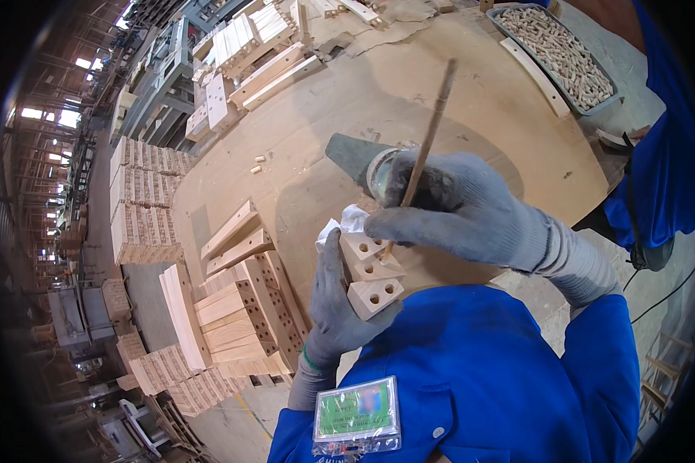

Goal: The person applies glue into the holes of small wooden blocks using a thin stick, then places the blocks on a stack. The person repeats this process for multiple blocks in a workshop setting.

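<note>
My left hand [338, 305], in a grey glove, is closed around several pale wooden pieces [373, 295] with round holes in their ends. Above them my right hand [471, 204], gloved too, pinches a thin wooden stick [434, 123]. The stick slants downward, its lower tip at the holed end of one piece; whether it enters a hole I cannot tell. Beyond the right fingers is a grey-green tapered container [355, 160] with a pale rim, partly hidden by that hand. A crumpled white cloth or paper [351, 218] shows just behind the wooden pieces.
A brown board-topped table [286, 147] spreads ahead. Stacked drilled wooden bars [239, 309] stand at left, with more bars [255, 38] at the far side. A tray of wooden dowels [587, 104] sits at far right beside a person in blue [672, 139]. Two loose dowels [258, 165] lie on the table.
</note>
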Tool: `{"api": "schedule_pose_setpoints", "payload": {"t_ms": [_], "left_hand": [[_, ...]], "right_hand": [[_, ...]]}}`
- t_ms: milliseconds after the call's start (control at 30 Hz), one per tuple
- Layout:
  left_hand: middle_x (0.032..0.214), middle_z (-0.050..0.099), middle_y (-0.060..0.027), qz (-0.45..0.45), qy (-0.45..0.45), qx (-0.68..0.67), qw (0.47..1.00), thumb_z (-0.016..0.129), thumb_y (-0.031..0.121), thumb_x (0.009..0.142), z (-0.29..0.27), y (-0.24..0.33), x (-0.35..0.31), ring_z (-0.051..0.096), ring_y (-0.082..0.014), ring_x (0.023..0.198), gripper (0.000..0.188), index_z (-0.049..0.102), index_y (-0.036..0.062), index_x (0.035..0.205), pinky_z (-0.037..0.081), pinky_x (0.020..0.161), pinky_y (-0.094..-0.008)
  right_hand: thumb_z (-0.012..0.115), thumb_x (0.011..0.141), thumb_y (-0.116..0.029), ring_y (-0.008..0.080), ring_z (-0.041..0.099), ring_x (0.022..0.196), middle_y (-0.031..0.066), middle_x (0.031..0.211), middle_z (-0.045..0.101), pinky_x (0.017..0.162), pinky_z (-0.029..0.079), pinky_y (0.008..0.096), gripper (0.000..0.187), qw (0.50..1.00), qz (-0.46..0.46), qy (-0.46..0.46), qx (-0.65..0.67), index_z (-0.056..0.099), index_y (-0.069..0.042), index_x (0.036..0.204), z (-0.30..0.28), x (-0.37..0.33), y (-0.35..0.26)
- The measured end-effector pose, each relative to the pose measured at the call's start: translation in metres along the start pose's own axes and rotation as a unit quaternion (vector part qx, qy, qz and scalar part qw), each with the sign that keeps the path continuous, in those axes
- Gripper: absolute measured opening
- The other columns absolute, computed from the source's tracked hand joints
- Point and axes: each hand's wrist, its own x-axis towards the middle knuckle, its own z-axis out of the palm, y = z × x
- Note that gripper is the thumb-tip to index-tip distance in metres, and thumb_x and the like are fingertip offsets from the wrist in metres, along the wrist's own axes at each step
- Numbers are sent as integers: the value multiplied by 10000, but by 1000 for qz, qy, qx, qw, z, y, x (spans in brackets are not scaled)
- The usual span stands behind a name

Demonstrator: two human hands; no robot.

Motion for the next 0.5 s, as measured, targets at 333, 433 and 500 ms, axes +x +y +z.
{"api": "schedule_pose_setpoints", "payload": {"t_ms": [333, 433, 500], "left_hand": [[1186, 558, -215, -24, -5, 8, 1000, 827, 157, 532, -1, -3, -7, 582, -305, 1108, 1178, 123, -99, 1441, 464, 959, -394], [1202, 548, -214, -31, -9, -5, 999, 831, 159, 538, -4, -1, -6, 580, -305, 1105, 1169, 133, -98, 1440, 462, 958, -392], [1220, 536, -216, -42, -15, -27, 999, 833, 163, 543, -4, 2, -5, 574, -304, 1112, 1162, 140, -96, 1440, 458, 961, -391]], "right_hand": [[694, 857, -43, 89, 587, 751, 36, 829, 607, 664, 482, 235, 121, 998, 24, 49, -29, 598, 15, 903, 2, -1, -7], [702, 851, -53, 94, 603, 736, 52, 801, 637, 674, 509, 236, 133, 995, 64, 68, 38, 605, 19, 907, 3, -4, -20], [706, 851, -62, 94, 607, 740, 54, 795, 639, 685, 523, 236, 141, 991, 80, 69, 80, 601, 15, 906, 5, -4, -22]]}}
